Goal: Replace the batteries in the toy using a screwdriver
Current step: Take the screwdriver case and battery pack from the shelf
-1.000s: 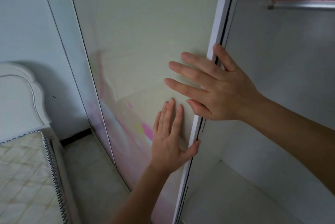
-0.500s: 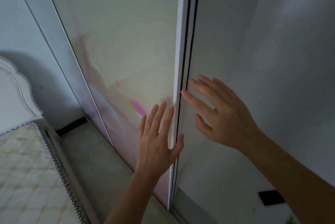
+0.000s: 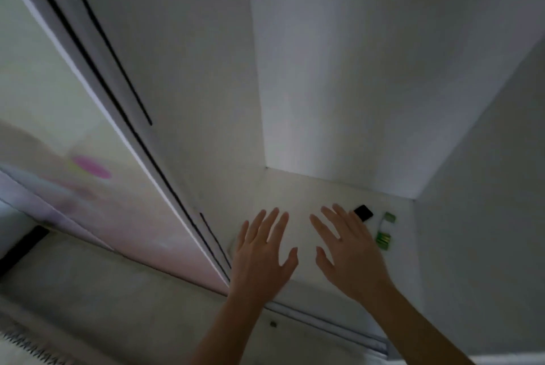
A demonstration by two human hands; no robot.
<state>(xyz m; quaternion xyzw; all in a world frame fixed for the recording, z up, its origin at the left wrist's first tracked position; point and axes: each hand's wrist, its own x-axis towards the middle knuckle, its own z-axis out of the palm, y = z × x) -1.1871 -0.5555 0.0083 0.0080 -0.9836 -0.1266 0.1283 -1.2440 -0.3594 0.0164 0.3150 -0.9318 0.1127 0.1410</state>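
Left hand, right hand dropped — over shelf | green pack lettering blurred

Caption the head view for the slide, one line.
Open left hand and right hand hover over white wardrobe floor, near a small black rectangular object and green-and-white packet.

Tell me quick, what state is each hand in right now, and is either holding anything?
Left hand: open, fingers spread, holding nothing.
Right hand: open, fingers spread, holding nothing.
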